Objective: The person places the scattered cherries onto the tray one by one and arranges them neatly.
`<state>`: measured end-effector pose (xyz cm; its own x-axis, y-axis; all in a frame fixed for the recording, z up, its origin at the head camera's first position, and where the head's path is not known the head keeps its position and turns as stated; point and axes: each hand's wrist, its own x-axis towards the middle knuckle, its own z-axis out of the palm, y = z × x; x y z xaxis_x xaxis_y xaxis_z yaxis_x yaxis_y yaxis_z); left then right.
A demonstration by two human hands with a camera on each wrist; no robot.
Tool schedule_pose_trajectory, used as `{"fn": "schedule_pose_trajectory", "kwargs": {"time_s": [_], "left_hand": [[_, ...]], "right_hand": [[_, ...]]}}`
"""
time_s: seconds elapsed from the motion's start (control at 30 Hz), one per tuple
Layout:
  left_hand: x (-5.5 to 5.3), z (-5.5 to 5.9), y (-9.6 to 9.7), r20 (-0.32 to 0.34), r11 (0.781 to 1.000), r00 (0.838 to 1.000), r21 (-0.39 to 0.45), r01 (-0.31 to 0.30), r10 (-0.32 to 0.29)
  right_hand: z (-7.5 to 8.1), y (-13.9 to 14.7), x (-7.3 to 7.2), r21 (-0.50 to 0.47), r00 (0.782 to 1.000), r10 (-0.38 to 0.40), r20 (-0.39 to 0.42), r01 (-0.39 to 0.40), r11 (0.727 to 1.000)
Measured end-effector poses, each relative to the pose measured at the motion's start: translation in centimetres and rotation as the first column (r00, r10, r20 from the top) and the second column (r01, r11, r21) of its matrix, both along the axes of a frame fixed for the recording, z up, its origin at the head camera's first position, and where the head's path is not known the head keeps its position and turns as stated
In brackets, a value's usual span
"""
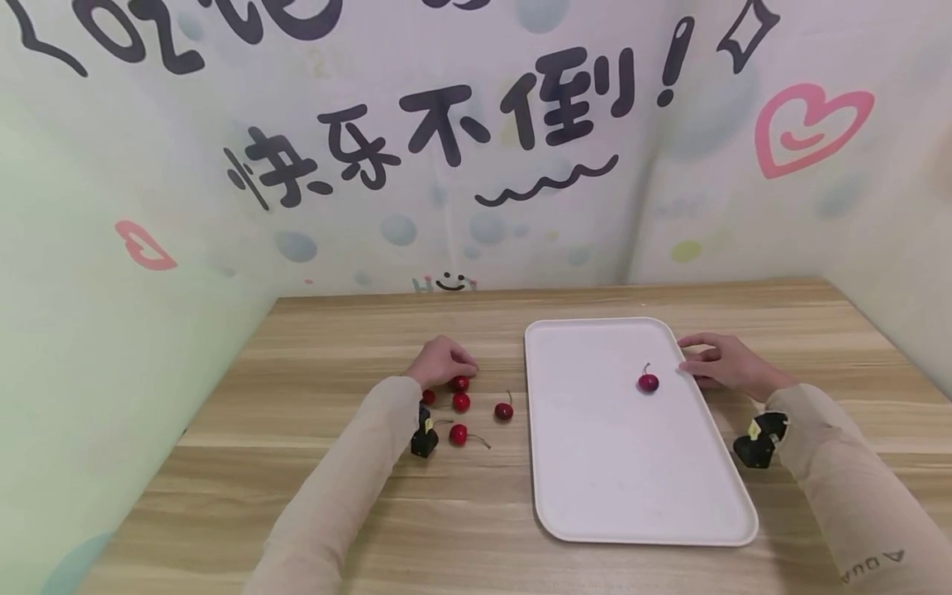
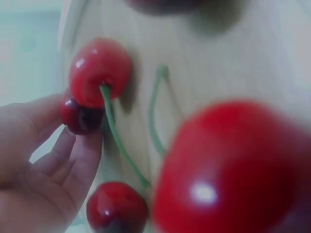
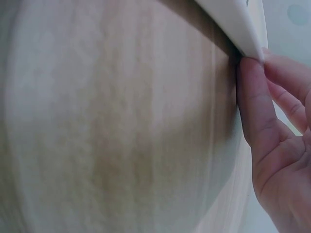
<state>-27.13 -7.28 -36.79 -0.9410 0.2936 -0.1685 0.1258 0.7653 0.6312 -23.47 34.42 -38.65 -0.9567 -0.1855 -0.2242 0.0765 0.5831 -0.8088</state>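
My left hand (image 1: 439, 362) is low over the left side of the table among several red cherries. In the left wrist view its thumb and fingers pinch a dark red cherry (image 2: 73, 112), partly hidden behind a brighter stemmed cherry (image 2: 92, 63). My right hand (image 1: 729, 365) holds the right edge of a white rectangular tray (image 1: 617, 463), its fingertips at the rim near the far corner. A single dark cherry (image 1: 649, 383) with its stem up lies on the tray, close to that hand.
Between the left hand and the tray lie a stemmed dark cherry (image 1: 503, 411) and a bright red cherry (image 1: 458, 435) nearer the front. All rest on a wood-grain table (image 1: 446, 529). A printed cloth (image 1: 476, 223) hangs behind the table's far edge.
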Motion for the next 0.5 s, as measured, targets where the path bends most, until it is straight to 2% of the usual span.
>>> {"fn": "schedule_pose_trajectory", "kwargs": {"time_s": [0.3, 0.5], "left_hand": [[-0.1, 0.1, 0.5, 0.024, 0.997, 0.998, 0.062, 0.048, -0.049], [0.0, 0.8, 1.1, 0.055, 0.994, 0.998, 0.104, 0.032, -0.038]], "right_hand": [[0.1, 0.0, 0.0, -0.01, 1.0, 0.002, 0.003, -0.002, 1.0], [0.2, 0.0, 0.0, -0.009, 1.0, 0.011, 0.001, -0.011, 1.0]]}}
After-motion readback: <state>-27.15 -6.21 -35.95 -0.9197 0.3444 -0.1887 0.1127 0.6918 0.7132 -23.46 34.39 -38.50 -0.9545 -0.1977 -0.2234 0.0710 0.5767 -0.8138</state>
